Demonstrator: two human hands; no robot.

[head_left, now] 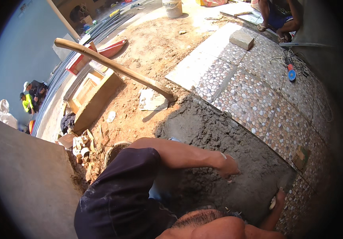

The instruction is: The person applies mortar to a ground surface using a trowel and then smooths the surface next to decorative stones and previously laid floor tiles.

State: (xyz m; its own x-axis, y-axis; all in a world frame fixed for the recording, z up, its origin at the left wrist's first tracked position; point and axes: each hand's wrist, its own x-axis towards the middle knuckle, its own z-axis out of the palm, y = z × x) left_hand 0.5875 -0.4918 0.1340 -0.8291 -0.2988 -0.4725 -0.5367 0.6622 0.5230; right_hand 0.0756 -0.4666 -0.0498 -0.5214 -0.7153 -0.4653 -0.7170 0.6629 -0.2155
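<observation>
A sunny dirt yard (147, 55) with wet gray cement (255, 171) by pebbly tiles (251, 97).
The cement is under the left grip (228, 167) and just left of the right grip (277, 200); I can't tell if either is closed or holding something. It looks soft, sticky and likely heavy, so scoop from underneath, don't pinch. The tiles' hard edge gets in the way right of the left grip; a long wooden handle (115, 68) leans far up and left of it.

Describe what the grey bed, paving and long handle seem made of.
Grey bed: probably wet mortar, dark, lumpy, partly smoothed.
Paving: pebble-faced slabs or printed tiles; rounded shapes, straight joints fit both; finish unclear.
Long handle: apparently bare wood, tan, smooth-looking.
</observation>
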